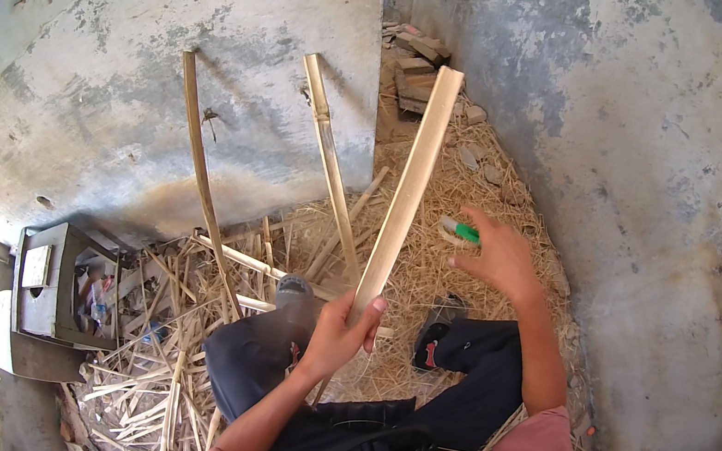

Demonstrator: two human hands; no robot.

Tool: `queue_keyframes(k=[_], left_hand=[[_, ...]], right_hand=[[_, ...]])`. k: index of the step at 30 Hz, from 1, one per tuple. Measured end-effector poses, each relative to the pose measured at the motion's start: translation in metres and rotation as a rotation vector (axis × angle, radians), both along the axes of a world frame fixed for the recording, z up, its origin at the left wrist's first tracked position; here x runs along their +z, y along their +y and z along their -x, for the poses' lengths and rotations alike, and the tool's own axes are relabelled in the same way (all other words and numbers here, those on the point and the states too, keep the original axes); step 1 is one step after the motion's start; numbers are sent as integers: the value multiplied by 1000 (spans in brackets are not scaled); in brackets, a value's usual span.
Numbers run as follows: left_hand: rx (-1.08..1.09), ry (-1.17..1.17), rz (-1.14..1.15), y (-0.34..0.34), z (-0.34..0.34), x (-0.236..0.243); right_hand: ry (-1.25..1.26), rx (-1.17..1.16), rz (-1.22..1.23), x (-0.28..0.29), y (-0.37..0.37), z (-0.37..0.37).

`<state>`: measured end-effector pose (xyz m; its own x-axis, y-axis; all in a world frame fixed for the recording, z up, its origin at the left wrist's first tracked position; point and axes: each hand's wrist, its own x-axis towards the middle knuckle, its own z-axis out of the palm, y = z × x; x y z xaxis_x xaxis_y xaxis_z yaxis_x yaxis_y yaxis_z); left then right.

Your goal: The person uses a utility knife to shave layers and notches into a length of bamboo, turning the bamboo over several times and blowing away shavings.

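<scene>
My left hand (336,329) clamped round the near end of a split bamboo slat (409,186) rising up and away, my right hand (498,257) just right of it gripping a green-handled tool (459,231), bamboo strips (168,327) littering the straw to the left, two bamboo poles (201,174) leaning on the far wall (220,46).

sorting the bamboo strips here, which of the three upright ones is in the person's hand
The widest, flat pale strip, farthest right: the left hand grips its lower end. The two thinner strips lean untouched against the wall.
</scene>
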<state>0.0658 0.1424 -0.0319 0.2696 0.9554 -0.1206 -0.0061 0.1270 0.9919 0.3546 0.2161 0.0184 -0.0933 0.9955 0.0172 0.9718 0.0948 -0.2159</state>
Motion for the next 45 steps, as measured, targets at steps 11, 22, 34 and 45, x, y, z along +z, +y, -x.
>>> queue_keyframes(k=[11,22,34,45], left_hand=[[8,-114,0,1,1,1],[18,-11,-56,0,-2,5],[-87,-130,85,0,0,6],[-259,-289,170,1,3,3]], right_hand=[[174,102,-49,14,-7,11],[323,172,-45,10,-7,24],[978,0,-62,8,-3,28],[1140,162,117,-2,-12,50]])
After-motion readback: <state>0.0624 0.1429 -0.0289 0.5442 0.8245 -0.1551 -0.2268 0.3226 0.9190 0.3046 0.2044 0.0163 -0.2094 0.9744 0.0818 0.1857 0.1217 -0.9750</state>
